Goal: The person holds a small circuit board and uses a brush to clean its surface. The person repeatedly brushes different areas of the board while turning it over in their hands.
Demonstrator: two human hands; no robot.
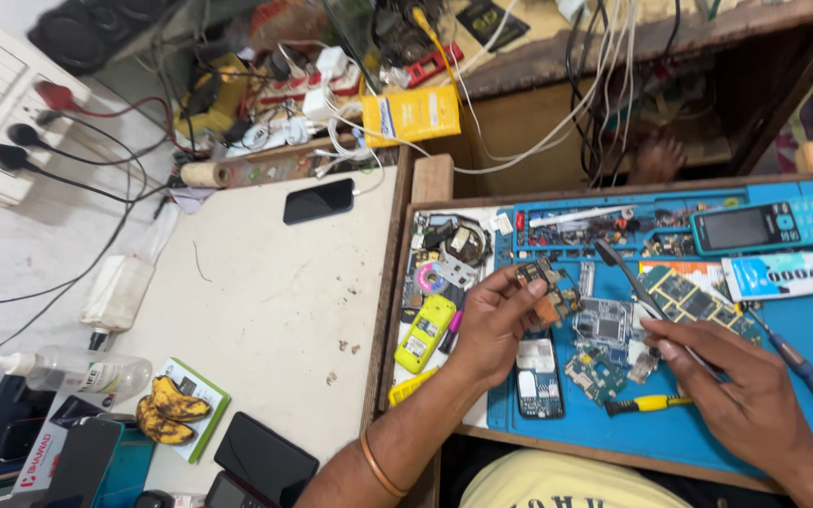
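Nearest, my right hand (750,400) pinches thin metal tweezers (634,285). Left hand (493,325) fingers close around a small brown circuit board (546,290); it looks light and fragile, best held by its edges.

White worktable (265,292): black phone (319,200) near far edge, banana peels (169,410) at near-left corner. Blue mat (802,329) (in wooden tray) carries circuit boards (604,325), keypad phone (764,226), yellow-handled screwdriver (646,404).

2 bare forearms and hands are seen at the bottom of the frame. No sleeves are seen on either arm. A thin copper-coloured bangle (376,468) is worn on the left forearm, lower centre. The left hand (491,325) and right hand (736,386) are ungloved and ringless. A pale yellow shirt (543,482) with dark lettering is worn, bottom centre.
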